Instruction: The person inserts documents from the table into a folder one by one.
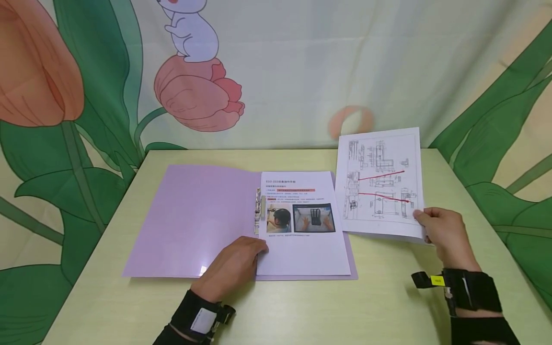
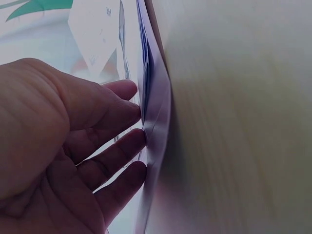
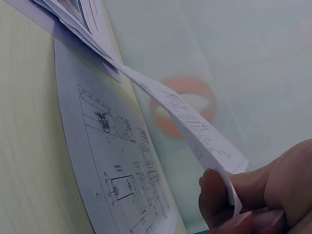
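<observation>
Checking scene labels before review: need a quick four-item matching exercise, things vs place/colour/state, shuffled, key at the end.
Column 1
1. folder
2. red-lined drawing
3. page with two photos
4. metal clip

Column 2
A. covering most of the folder's right half
B. silvery, along the folder's spine
C. purple, lying open on the table
D. pinched at its lower right edge by the right grip

Pairs: 1-C, 2-D, 3-A, 4-B
</observation>
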Demonstrator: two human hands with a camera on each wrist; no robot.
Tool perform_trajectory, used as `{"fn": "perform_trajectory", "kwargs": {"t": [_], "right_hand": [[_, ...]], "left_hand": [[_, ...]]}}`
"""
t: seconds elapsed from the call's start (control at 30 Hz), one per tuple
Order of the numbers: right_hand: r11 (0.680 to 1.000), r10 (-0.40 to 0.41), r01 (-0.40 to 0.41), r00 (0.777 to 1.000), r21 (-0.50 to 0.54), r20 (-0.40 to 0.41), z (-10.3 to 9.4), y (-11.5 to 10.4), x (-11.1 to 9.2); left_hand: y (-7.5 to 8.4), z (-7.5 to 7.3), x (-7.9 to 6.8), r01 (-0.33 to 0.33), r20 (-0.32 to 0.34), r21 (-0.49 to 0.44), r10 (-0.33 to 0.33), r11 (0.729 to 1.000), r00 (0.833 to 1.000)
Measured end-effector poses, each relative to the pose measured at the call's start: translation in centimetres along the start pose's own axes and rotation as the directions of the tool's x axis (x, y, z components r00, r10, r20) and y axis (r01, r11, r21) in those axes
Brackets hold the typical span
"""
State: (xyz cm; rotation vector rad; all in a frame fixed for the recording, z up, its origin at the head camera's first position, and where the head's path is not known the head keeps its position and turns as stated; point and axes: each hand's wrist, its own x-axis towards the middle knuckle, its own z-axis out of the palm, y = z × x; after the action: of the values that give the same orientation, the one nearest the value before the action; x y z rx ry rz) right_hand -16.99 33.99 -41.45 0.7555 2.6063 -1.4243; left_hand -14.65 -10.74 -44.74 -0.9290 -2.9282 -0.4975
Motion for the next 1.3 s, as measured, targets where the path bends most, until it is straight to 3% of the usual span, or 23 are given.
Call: {"fn": "perform_trajectory", "kwargs": {"t": [0.27, 0.5, 0.73, 0.87, 1.03, 1.3], "right_hand": [[0.999, -0.050, 0.046, 0.987, -0.024, -0.153, -0.3, -0.8, -0.8], [0.999, -0.005, 0.015, 0.983, 0.050, -0.186, -0.1, -1.1, -1.0], [0.992, 0.032, 0.001, 0.964, 0.126, -0.265, 0.6, -1.1, -1.2], [0.987, -0.011, 0.048, 0.972, 0.153, -0.235, 1.9, -1.0, -1.6], [0.984, -0.107, 0.124, 0.986, 0.126, -0.131, 4.4, -0.5, -2.7], [0.989, -0.138, 0.136, 0.990, 0.063, 0.027, 7.7, 0.1, -4.3]], "left_hand": [[-0.1, 0.1, 0.0, -0.010, -0.001, 0.010, 0.010, 1.000, 1.000], [-0.1, 0.2, 0.0, -0.008, 0.001, 0.000, 0.008, 1.000, 1.000], [-0.1, 0.1, -0.1, -0.007, 0.000, 0.002, 0.007, 1.000, 1.000], [-0.1, 0.0, 0.0, 0.004, 0.008, -0.006, -0.004, 1.000, 1.000], [-0.1, 0.0, 0.0, 0.012, 0.014, -0.014, -0.012, 1.000, 1.000], [-0.2, -0.4, -0.2, 0.012, 0.023, -0.014, -0.012, 1.000, 1.000]]}}
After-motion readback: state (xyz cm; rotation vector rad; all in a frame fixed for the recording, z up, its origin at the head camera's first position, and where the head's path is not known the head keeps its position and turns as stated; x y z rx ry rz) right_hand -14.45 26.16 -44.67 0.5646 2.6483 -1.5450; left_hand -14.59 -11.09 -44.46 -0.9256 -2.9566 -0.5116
